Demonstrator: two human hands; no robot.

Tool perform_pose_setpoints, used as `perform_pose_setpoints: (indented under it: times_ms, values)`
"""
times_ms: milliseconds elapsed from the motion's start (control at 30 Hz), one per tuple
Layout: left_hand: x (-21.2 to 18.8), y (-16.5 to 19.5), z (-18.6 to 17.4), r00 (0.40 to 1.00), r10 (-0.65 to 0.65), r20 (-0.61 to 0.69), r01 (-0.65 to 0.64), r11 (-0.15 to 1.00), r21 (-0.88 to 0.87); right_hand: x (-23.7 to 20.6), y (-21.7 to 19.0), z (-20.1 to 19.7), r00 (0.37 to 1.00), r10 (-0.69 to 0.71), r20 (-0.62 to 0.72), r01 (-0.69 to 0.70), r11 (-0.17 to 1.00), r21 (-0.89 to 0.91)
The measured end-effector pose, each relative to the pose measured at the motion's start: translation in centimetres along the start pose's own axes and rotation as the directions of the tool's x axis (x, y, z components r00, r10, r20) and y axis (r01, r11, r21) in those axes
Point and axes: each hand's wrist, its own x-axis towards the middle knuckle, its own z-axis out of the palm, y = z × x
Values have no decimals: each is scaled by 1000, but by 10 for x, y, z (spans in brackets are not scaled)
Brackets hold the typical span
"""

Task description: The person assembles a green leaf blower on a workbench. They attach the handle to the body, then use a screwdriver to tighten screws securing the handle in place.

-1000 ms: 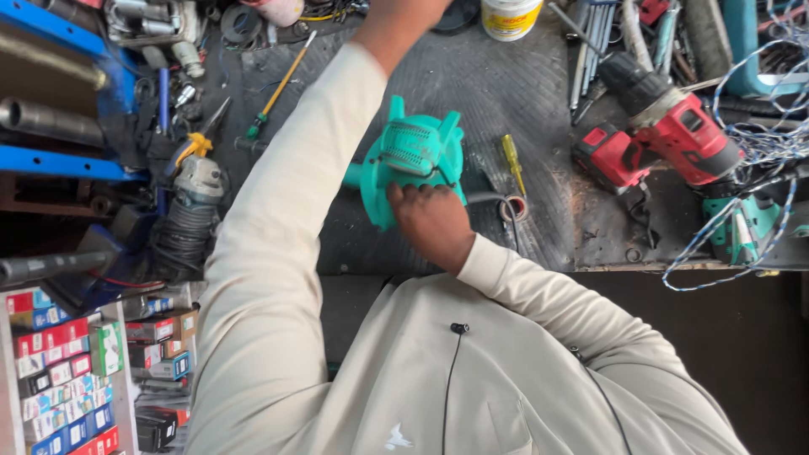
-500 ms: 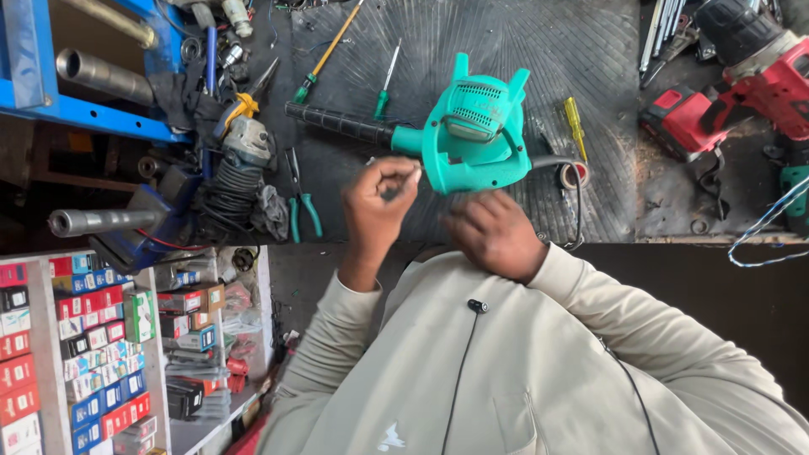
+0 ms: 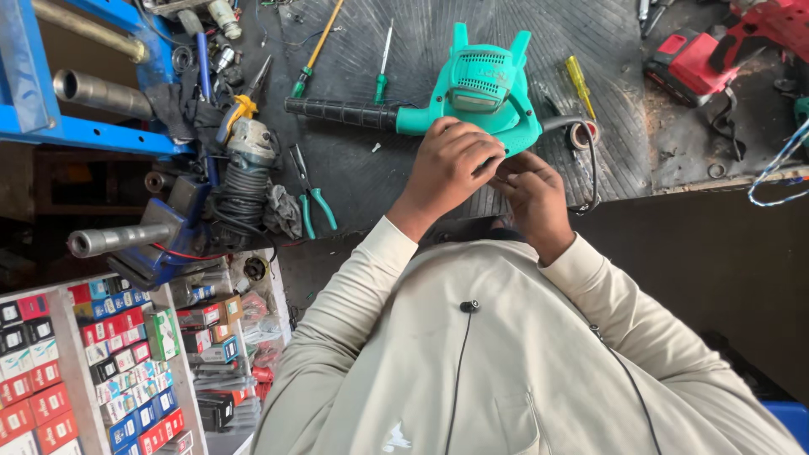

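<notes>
Two hands meet at the teal electric blower's (image 3: 480,88) six o'clock edge. Your left hand (image 3: 451,168) curls over its housing; your right hand (image 3: 531,190) pinches something I cannot make out. The blower's shell looks closed, nothing removed yet.

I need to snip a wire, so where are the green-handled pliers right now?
In the head view, the green-handled pliers lie on the dark bench mat, left of the left hand, beside the angle grinder.
</notes>
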Motion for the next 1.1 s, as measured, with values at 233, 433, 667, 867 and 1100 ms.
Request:
perform_pose_setpoints:
  times_ms: [233,433,667,867,1100]
  values:
    - [5,-4,7,997,70,15,-70,997,19,-9,-15,11,1000,-23,1,22,997,75]
    - [10,-5,1,982,162,94,-163,987,6,-8,-19,8,999,-23,40,20,996,82]
    - [8,0,12,996,-82,19,83,996,-39,-1,-25,0,1000,29,7,-30,999,26]
    - [8,4,22,979,-202,-35,201,979,-40,7,-33,-12,993,88,83,-94,994,64]
    - [10,8,23,950,-310,49,312,949,-44,20,-43,-31,964,166,209,-184,980,70]
